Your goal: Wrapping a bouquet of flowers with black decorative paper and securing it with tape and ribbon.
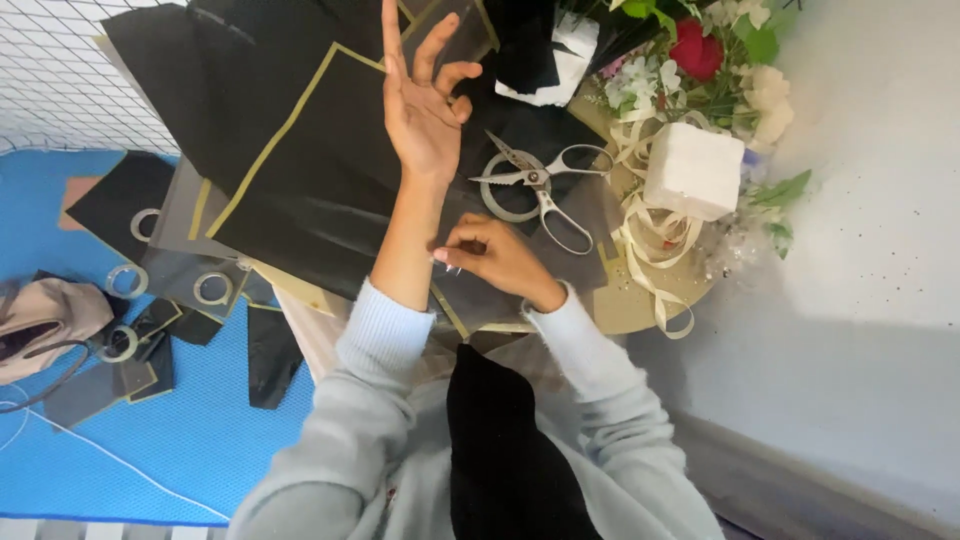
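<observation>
My left hand (425,100) is raised palm-up with its fingers spread, holding nothing, above a black wrapping sheet with gold edging (300,150). My right hand (495,260) is pinched against my left forearm, thumb and fingers closed on a small clear piece (447,263) that I cannot identify. Silver scissors (540,185) lie shut on the dark sheets just right of my left wrist, a little beyond my right hand. Both arms are in pale grey sleeves.
A white foam block (695,170), cream ribbon (650,250) and a bunch of red and white flowers (710,60) lie on the round table (640,305) to the right. Left, on a blue mat (200,430), are tape rolls (212,288), black sheet scraps and a beige bag (50,320). A white wall is on the right.
</observation>
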